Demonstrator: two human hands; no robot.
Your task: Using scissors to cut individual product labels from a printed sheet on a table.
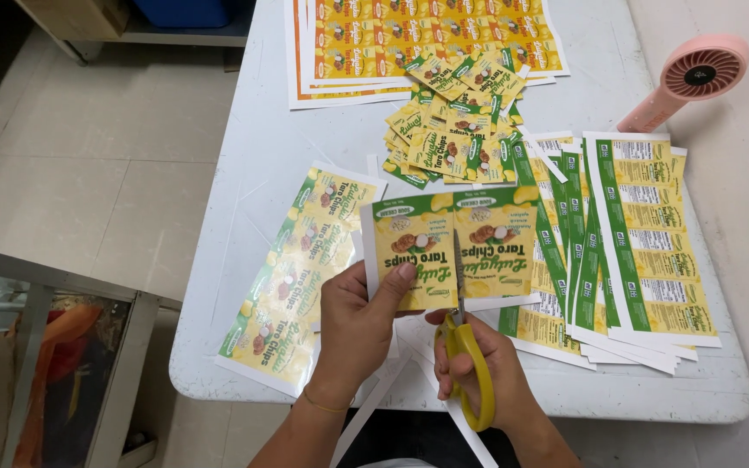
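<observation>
**A:** At the near edge of the white table point(244, 173), what do the hands hold?

**B:** The left hand point(359, 325) pinches a printed label strip point(452, 247), thumb on its face; the right hand point(487, 368) is closed through the yellow loops of the scissors point(464, 325).

**A:** How does the strip lie relative to the blades?

**B:** Its long axis runs left to right, just beyond both hands. The blades point away from the person and cross it at the seam between its two yellow-and-green panels. The left hand is on the left panel; the right panel hangs unsupported.

**A:** Materials and surroundings?

**B:** Thin, glossy, flat paper with white margins. A longer strip point(296, 273) lies left, cut labels point(448, 130) are heaped beyond, overlapping strips point(635, 243) lie right, uncut sheets point(426, 39) lie farther off, and a pink handheld fan point(691, 78) rests at the right.
</observation>
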